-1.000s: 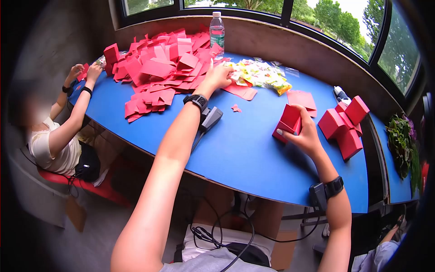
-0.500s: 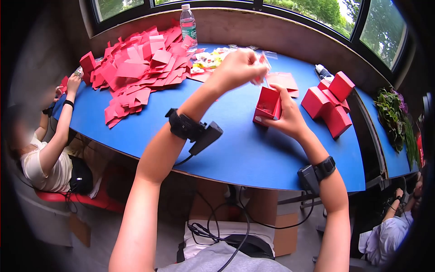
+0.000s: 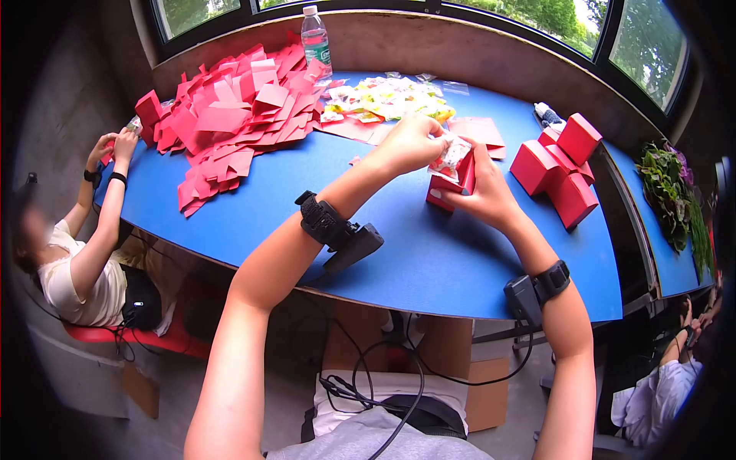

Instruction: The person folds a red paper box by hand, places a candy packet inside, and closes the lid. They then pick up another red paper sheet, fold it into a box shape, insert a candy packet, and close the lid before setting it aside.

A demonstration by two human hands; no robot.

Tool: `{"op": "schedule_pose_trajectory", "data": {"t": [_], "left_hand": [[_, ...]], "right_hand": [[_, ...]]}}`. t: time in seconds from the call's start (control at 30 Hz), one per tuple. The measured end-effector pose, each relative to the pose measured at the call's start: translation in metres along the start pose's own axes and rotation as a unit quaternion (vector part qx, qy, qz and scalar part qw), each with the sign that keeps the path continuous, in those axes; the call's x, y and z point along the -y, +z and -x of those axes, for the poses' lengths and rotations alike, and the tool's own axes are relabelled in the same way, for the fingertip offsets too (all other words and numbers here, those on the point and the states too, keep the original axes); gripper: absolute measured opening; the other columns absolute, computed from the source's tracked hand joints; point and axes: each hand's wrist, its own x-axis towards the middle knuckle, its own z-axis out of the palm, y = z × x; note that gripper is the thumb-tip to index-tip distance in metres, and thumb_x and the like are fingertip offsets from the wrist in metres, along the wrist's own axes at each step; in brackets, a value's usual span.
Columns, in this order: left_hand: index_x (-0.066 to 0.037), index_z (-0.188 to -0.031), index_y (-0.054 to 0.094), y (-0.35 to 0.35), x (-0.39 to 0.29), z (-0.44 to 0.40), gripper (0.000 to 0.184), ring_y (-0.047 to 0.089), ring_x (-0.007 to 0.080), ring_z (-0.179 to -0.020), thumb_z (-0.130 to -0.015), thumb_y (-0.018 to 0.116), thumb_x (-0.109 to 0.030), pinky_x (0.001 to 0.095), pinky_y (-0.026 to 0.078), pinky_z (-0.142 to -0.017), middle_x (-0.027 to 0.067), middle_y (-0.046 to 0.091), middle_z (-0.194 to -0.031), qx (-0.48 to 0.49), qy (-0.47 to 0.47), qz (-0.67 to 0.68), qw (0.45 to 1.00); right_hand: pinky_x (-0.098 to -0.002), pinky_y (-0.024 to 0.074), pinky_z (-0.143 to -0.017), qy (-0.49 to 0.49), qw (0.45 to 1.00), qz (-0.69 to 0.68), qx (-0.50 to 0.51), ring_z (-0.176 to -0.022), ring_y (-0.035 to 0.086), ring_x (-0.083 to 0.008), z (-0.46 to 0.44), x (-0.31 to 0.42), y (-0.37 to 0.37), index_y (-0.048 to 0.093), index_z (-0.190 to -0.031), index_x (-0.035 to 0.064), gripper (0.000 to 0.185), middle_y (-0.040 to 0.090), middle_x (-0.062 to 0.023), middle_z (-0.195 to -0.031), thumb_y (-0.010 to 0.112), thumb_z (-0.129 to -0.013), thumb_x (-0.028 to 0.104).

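Observation:
My left hand (image 3: 416, 143) pinches a small wrapped packet (image 3: 452, 156) with a white and red wrapper. It is at the open top of a small red paper box (image 3: 445, 188), partly in front of the opening. My right hand (image 3: 492, 192) wraps round the right side of that box and keeps it upright on the table. How far the packet reaches inside is hidden. Just beyond my hands lies a heap of yellow and white wrapped packets (image 3: 395, 98), with a flat red paper piece (image 3: 484, 132) beside it.
Several closed red boxes (image 3: 537, 170) are stacked on the blue table (image 3: 368, 253) to the right. A big heap of folded red paper (image 3: 230, 115) and a water bottle (image 3: 315, 46) occupy the back left. Another person (image 3: 84, 261) works at the left end. Plants (image 3: 664, 199) lie far right.
My left hand has come down with the packet, from above and left of the box to its opening. My right hand still holds the box in nearly the same place.

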Motion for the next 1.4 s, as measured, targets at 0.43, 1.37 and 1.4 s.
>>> {"op": "schedule_pose_trajectory", "data": {"t": [0.43, 1.37, 1.4], "left_hand": [[0.001, -0.095, 0.066, 0.023, 0.013, 0.003, 0.032, 0.062, 0.0177, -0.077, -0.064, 0.069, -0.009, 0.0311, 0.051, -0.069, 0.0156, 0.065, -0.089, 0.047, 0.011, 0.031, 0.998], [-0.007, -0.093, 0.065, -0.114, 0.110, -0.026, 0.033, 0.064, 0.0265, -0.086, -0.069, 0.071, -0.029, 0.0533, 0.041, -0.091, 0.0103, 0.067, -0.088, -0.159, 0.010, -0.306, 0.939], [-0.005, -0.092, 0.065, -0.106, 0.094, -0.027, 0.034, 0.065, 0.0256, -0.081, -0.070, 0.072, -0.029, 0.0473, 0.046, -0.084, 0.0112, 0.067, -0.085, -0.161, 0.081, -0.232, 0.956]], "right_hand": [[-0.0394, 0.0447, -0.093, -0.017, 1.000, 0.011, -0.005, -0.109, 0.055, -0.0338, -0.001, 0.006, 0.002, 0.027, -0.132, 0.0040, 0.090, 0.051, -0.0236, -0.117, 0.079, -0.062, 0.029], [-0.0393, 0.0436, -0.092, 0.014, 1.000, 0.014, 0.003, -0.107, 0.055, -0.0344, 0.000, 0.008, -0.001, 0.028, -0.131, 0.0056, 0.087, 0.053, -0.0229, -0.114, 0.078, -0.064, 0.029], [-0.0392, 0.0436, -0.092, 0.017, 1.000, 0.017, 0.004, -0.107, 0.055, -0.0343, 0.000, 0.009, -0.001, 0.028, -0.131, 0.0056, 0.087, 0.053, -0.0229, -0.114, 0.078, -0.064, 0.029]]}}
